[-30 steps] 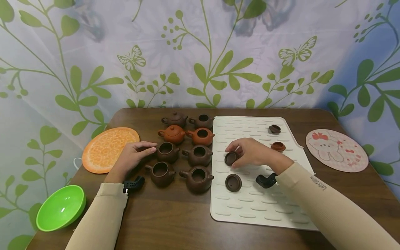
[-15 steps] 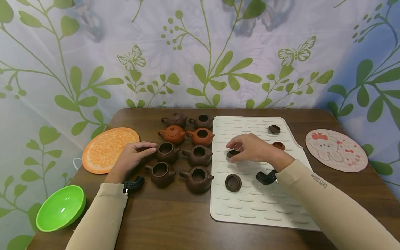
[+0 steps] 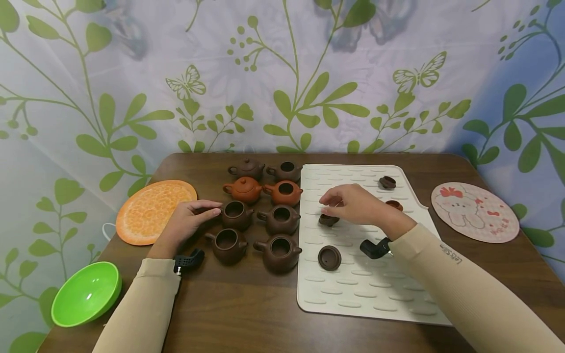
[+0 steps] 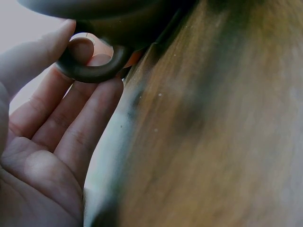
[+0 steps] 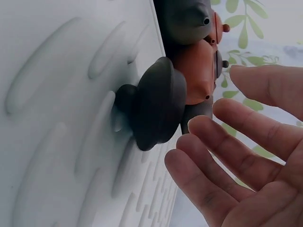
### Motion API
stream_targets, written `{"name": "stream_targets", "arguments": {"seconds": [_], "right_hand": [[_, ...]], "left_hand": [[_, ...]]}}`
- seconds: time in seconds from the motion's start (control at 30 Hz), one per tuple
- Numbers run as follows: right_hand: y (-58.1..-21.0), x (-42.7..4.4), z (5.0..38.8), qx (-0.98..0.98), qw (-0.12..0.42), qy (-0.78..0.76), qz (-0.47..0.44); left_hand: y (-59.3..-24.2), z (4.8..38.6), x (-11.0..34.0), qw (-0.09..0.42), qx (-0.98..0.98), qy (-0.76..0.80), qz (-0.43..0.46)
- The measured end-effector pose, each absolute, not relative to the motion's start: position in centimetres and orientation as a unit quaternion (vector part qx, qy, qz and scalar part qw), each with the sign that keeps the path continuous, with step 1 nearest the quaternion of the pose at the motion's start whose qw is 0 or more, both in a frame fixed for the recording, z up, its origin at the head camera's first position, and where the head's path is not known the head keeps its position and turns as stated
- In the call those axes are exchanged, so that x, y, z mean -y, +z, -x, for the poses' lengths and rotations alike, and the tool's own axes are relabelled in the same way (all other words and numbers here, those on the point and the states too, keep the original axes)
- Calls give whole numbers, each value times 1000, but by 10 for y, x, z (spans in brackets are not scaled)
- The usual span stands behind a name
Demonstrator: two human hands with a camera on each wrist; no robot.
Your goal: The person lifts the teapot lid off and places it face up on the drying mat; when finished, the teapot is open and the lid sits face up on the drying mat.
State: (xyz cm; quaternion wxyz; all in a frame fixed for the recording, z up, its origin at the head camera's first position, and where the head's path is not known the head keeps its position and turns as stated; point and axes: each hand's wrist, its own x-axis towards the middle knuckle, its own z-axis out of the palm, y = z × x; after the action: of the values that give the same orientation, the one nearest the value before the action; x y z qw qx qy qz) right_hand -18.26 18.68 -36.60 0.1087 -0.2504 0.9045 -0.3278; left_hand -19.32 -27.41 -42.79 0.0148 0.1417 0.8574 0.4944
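Note:
My left hand (image 3: 187, 220) pinches the ring handle (image 4: 94, 71) of a dark brown teapot (image 3: 236, 214) that has no lid on. In the left wrist view, thumb and fingertips meet at that ring. Over the white mat, my right hand (image 3: 357, 206) has its fingers loosely spread, just above a dark brown teapot lid (image 5: 158, 104). The right wrist view shows a gap between the fingertips and this lid, whose knob rests on the mat, underside up. Nearer me lies another upturned brown lid (image 3: 329, 258). My right wrist partly hides a reddish lid (image 3: 394, 205).
Several more teapots, including an orange one with its lid on (image 3: 243, 190), stand in two columns beside the white mat (image 3: 353, 306). A dark lid (image 3: 387, 182) lies at the mat's back. Around the table are an orange-slice placemat (image 3: 154, 211), a green bowl (image 3: 87, 294) and a pink mat (image 3: 476, 213).
My right hand has let go of the brown lid and risen slightly off it. The lid has tipped and shifted slightly back. My left hand stays on the teapot handle.

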Motion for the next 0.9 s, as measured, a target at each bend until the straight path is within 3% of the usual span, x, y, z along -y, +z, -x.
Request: {"name": "stream_targets", "arguments": {"seconds": [0.4,0.9], "right_hand": [[-355,-171,194,-905,97,-329,252],[-344,-100,225,-899,81,-315,295]], "left_hand": [[-426,194,275,20,-860,490,-141],[-400,213,274,14,-892,434,-127]]}}
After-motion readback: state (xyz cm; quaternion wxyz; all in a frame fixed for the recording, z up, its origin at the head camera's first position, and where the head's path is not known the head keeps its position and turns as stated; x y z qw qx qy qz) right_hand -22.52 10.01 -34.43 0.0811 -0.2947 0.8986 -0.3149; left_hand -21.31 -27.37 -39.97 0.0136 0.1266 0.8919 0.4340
